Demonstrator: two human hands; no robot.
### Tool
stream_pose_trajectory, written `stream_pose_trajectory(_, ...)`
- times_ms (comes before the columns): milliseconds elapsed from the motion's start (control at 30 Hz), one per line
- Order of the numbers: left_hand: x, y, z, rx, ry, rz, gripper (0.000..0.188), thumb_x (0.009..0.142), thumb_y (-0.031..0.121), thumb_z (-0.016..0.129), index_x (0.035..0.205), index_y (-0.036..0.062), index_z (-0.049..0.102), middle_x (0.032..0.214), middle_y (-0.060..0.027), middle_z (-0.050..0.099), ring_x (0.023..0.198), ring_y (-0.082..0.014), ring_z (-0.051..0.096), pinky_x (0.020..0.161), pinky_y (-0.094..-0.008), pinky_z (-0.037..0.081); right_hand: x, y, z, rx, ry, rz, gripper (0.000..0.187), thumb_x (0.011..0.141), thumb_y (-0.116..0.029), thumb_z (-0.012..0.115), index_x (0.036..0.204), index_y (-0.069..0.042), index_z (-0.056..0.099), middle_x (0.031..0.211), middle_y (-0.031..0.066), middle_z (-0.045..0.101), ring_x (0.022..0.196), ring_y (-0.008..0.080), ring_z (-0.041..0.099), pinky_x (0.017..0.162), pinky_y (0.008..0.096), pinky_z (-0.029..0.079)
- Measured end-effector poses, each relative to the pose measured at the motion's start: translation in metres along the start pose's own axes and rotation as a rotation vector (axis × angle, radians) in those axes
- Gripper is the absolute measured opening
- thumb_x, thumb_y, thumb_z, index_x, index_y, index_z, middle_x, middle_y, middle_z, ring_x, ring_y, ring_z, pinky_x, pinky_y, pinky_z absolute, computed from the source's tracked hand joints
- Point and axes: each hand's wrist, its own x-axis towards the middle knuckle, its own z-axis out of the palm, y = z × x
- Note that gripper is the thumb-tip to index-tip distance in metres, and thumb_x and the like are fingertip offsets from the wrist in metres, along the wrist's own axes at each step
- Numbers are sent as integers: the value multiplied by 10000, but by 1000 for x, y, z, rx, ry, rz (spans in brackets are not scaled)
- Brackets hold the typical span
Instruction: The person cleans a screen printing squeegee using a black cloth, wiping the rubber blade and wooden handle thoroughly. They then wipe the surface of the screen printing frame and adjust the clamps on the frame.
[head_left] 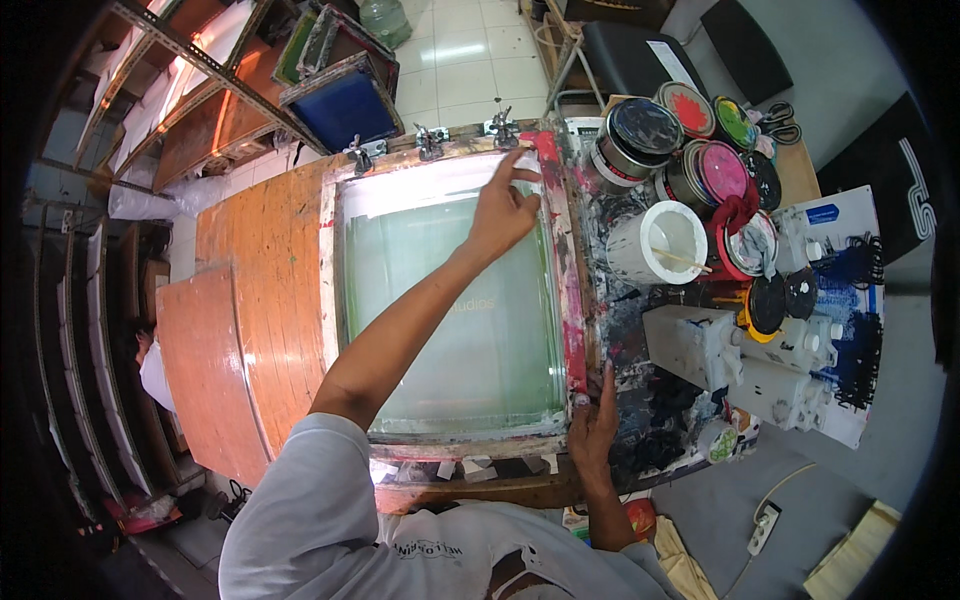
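In front of me a screen-printing frame [332, 250] with pale green mesh [440, 340] lies on the wooden table. My left arm stretches across it. My left hand [503, 208] is at the mesh's far right corner, fingers spread and bent, with nothing visible in them. At the near right corner, my right hand [594, 425] rests against the frame's red-stained side [573, 340], its fingers stretched out along the edge. Metal hinge clamps [431, 143] stand along the far side. A white band [410, 195] crosses the far end of the mesh.
To the right, an ink-stained surface [625, 345] holds a white tub [658, 240] with a stick, several ink cans [640, 135], plastic jugs [690, 345] and scissors [780, 125]. Other screens [345, 100] lean behind. Racks [90, 350] stand left, with another person's sleeve [156, 375] nearby.
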Motion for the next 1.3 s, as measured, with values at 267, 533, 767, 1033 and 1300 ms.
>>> stream_pose_trajectory(267,20,-9,-41,299,404,74,770,791,-21,625,1489,-64,301,1326,-221,480,765,-189,594,737,-313,514,1,-11,1,47,-6,61,742,869,109,418,1578,-22,246,1333,241,561,1150,290,603,971,353,476)
stream_pose_trajectory(533,50,-37,-98,426,545,57,891,759,-36,566,1545,-64,148,1534,-333,301,1078,-318,578,914,-360,500,-1,-6,1,6,13,39,731,878,85,422,1580,-34,255,1314,259,568,1111,301,608,944,370,483)
stream_pose_trajectory(767,43,-33,-124,404,375,86,790,757,33,641,1497,-29,369,1259,-253,626,612,-166,594,650,-342,525,-2,-5,0,12,0,33,717,885,44,441,1575,-14,257,1307,266,562,1085,304,603,947,370,478)
stream_pose_trajectory(1033,-99,65,-48,61,-544,-76,867,809,7,633,1576,46,231,1213,-172,698,632,-190,665,666,-325,546,-4,-14,0,-17,19,17,734,848,94,397,1566,-4,279,1343,270,540,1141,318,584,985,372,452)
stream_pose_trajectory(1300,5,-9,-105,173,396,-75,855,813,26,635,1534,-77,189,1406,-222,444,736,-174,611,700,-323,539,-2,-4,2,-19,20,34,717,856,99,396,1558,11,284,1329,279,557,1148,317,580,1001,368,438)
